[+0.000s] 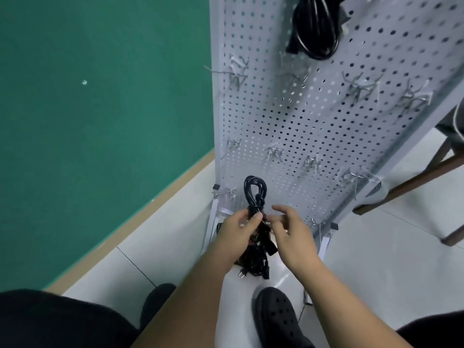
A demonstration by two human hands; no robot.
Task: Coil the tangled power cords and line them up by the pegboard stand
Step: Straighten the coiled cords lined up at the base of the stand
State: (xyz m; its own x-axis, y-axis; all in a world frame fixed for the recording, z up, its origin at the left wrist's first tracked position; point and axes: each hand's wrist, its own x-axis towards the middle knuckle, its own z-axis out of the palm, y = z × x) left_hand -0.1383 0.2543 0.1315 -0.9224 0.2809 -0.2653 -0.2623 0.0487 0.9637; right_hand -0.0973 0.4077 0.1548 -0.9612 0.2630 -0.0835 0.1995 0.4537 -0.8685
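Cord coil (pixel 254 194), left hand (pixel 237 232) gripping, pegboard (pixel 326 126) behind

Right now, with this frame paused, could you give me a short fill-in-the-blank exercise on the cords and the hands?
1. The left hand grips a coiled cord whose colour is ___.
2. Below it, loose cords lie piled on the ___ at the foot of the pegboard stand.
3. Another cord bundle hangs on the stand near its ___.
4. The wall left of the stand is ___.

Missing words: black; floor; top; green.
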